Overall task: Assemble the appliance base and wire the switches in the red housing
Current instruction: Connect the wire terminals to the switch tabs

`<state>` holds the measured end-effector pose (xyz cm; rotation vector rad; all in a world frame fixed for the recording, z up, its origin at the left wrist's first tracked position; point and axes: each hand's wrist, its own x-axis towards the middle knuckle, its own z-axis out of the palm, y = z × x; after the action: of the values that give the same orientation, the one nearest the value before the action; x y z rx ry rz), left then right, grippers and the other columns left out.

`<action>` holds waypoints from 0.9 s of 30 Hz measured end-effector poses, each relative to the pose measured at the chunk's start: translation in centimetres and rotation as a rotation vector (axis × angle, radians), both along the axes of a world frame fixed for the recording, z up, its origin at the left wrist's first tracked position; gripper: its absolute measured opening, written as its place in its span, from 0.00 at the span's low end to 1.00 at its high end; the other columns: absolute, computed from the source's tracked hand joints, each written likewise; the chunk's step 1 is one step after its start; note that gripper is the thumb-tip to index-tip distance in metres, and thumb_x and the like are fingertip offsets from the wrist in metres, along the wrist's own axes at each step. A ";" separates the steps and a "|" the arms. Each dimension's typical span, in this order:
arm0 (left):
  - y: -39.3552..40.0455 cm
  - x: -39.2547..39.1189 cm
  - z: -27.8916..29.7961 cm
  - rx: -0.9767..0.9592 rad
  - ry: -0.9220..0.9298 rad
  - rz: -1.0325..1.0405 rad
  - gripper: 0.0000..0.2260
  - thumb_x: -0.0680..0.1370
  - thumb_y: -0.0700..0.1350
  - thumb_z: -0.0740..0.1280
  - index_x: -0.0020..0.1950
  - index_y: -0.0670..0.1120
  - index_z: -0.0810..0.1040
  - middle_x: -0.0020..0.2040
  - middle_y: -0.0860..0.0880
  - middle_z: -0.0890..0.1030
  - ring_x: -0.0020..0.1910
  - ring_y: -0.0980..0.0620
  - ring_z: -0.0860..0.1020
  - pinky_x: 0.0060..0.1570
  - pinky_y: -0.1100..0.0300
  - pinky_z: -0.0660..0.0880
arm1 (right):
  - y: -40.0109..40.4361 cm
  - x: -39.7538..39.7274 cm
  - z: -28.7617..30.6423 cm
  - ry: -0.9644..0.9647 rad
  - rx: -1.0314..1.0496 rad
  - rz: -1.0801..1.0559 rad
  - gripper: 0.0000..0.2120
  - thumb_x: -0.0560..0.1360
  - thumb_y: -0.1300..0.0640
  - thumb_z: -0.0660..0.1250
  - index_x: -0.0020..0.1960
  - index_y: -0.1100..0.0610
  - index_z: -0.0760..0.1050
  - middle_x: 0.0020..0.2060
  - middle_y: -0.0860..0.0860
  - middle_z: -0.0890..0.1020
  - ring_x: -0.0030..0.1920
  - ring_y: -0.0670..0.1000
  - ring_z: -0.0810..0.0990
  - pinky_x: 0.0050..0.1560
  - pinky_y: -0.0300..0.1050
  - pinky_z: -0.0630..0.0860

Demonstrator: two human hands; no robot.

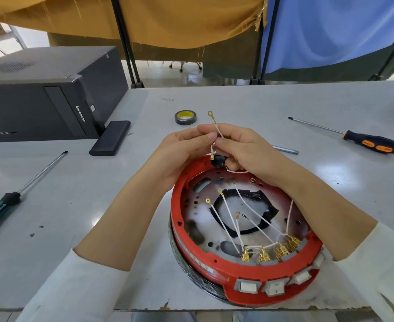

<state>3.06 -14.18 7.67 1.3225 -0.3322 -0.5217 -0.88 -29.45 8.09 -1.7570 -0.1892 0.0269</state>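
Your right hand (240,147) covered the far rim of the red housing (179,219), so whatever lay under its palm could not be made out; only a small black part (216,160) showed between your two hands. Both hands pinched one white wire (218,130), its ring end standing up above your fingers. Your left hand (182,152) held the wire from the left with thumb and fingertips, and your right gripped it just beside. The housing sat on the table (75,194) near the front edge, with a row of white switches (277,287) in its near wall and more white wires running from brass clips inside. The green screwdriver (3,210) was cut off at the left edge.

The grey table also held a roll of tape (186,117), an orange and black screwdriver (353,137), a dark flat box (110,141) and a black computer case (47,94). Behind hung yellow and blue cloth.
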 end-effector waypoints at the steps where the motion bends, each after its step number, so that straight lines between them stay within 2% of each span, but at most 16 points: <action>1: 0.0 0.2 -0.1 0.009 0.003 -0.001 0.07 0.76 0.40 0.68 0.54 0.44 0.82 0.42 0.43 0.85 0.40 0.48 0.84 0.38 0.61 0.80 | 0.0 -0.1 -0.1 0.002 0.000 0.003 0.19 0.81 0.66 0.53 0.63 0.50 0.74 0.26 0.46 0.63 0.27 0.46 0.57 0.24 0.35 0.58; 5: -0.3 0.6 -0.7 0.022 -0.010 0.026 0.06 0.75 0.38 0.69 0.51 0.42 0.82 0.41 0.41 0.85 0.38 0.47 0.84 0.39 0.58 0.81 | -0.1 -0.1 -0.4 0.016 0.048 0.024 0.17 0.81 0.64 0.55 0.63 0.50 0.74 0.33 0.54 0.63 0.31 0.48 0.58 0.23 0.34 0.59; 8: -0.5 0.8 -1.4 0.008 -0.002 0.088 0.06 0.78 0.42 0.67 0.52 0.43 0.82 0.40 0.45 0.85 0.38 0.49 0.83 0.40 0.58 0.80 | -0.1 0.0 -0.6 0.039 0.144 0.017 0.16 0.82 0.63 0.54 0.63 0.50 0.73 0.42 0.59 0.70 0.34 0.49 0.65 0.24 0.34 0.63; 10: -0.5 0.9 -1.8 -0.007 -0.030 0.120 0.08 0.79 0.44 0.65 0.51 0.43 0.81 0.41 0.47 0.86 0.42 0.50 0.83 0.48 0.56 0.79 | -0.1 0.0 -0.8 0.014 0.161 0.040 0.15 0.82 0.62 0.55 0.63 0.51 0.74 0.46 0.58 0.77 0.35 0.48 0.73 0.27 0.36 0.69; 12: -0.3 1.0 -1.9 -0.020 -0.091 0.152 0.07 0.80 0.45 0.64 0.51 0.44 0.80 0.46 0.48 0.86 0.47 0.50 0.83 0.53 0.56 0.78 | -0.1 0.1 -0.8 -0.011 0.206 0.057 0.13 0.82 0.60 0.55 0.62 0.53 0.75 0.49 0.56 0.79 0.38 0.49 0.77 0.30 0.39 0.73; 14: -0.2 1.1 -1.9 -0.019 -0.166 0.228 0.07 0.81 0.45 0.63 0.52 0.44 0.79 0.47 0.49 0.86 0.46 0.51 0.84 0.50 0.59 0.79 | -0.2 0.3 -0.8 -0.048 0.266 0.022 0.13 0.81 0.57 0.56 0.59 0.53 0.78 0.47 0.52 0.79 0.41 0.48 0.77 0.37 0.42 0.76; 16: 0.2 1.4 -1.9 0.086 -0.315 0.370 0.06 0.82 0.45 0.60 0.50 0.47 0.75 0.40 0.55 0.84 0.38 0.57 0.80 0.43 0.64 0.78 | -0.6 0.3 -0.8 -0.124 0.149 -0.092 0.14 0.80 0.51 0.57 0.55 0.47 0.81 0.41 0.42 0.79 0.41 0.43 0.75 0.48 0.45 0.75; 17: 0.5 1.5 -1.9 0.142 -0.381 0.435 0.06 0.83 0.46 0.59 0.48 0.48 0.73 0.35 0.57 0.81 0.33 0.60 0.76 0.40 0.64 0.76 | -0.8 0.3 -0.8 -0.163 0.058 -0.148 0.13 0.80 0.48 0.57 0.54 0.43 0.81 0.40 0.40 0.79 0.40 0.42 0.75 0.50 0.46 0.72; 19: 1.1 1.7 -1.9 0.177 -0.393 0.485 0.08 0.83 0.46 0.57 0.44 0.49 0.70 0.28 0.59 0.73 0.28 0.60 0.69 0.36 0.61 0.71 | -0.9 0.2 -0.8 -0.209 -0.004 -0.190 0.13 0.79 0.44 0.57 0.53 0.40 0.80 0.36 0.47 0.78 0.36 0.48 0.75 0.47 0.45 0.68; 21: 1.4 1.6 -2.0 0.170 -0.337 0.419 0.09 0.81 0.46 0.60 0.41 0.49 0.72 0.25 0.58 0.69 0.26 0.59 0.66 0.36 0.59 0.67 | -0.6 0.1 -0.8 -0.242 0.077 -0.158 0.12 0.78 0.45 0.58 0.53 0.42 0.81 0.33 0.45 0.73 0.34 0.46 0.70 0.41 0.41 0.67; 24: 1.5 1.2 -1.8 0.190 -0.307 0.274 0.10 0.76 0.52 0.66 0.37 0.51 0.80 0.24 0.57 0.66 0.25 0.58 0.65 0.36 0.59 0.67 | -0.3 0.0 -0.6 -0.271 0.110 -0.130 0.12 0.79 0.50 0.59 0.51 0.45 0.82 0.35 0.45 0.76 0.36 0.45 0.69 0.38 0.36 0.70; 27: 1.8 1.2 -1.7 0.195 -0.299 0.217 0.08 0.73 0.56 0.68 0.42 0.53 0.84 0.25 0.57 0.67 0.26 0.57 0.65 0.38 0.61 0.69 | -0.5 -0.1 -0.6 -0.286 0.131 -0.133 0.12 0.79 0.50 0.59 0.51 0.46 0.82 0.37 0.46 0.78 0.38 0.47 0.71 0.39 0.40 0.71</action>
<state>4.29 -12.43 5.99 1.6088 -0.3848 -0.1757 -0.95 -29.93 7.49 -1.6341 -0.2755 -0.3279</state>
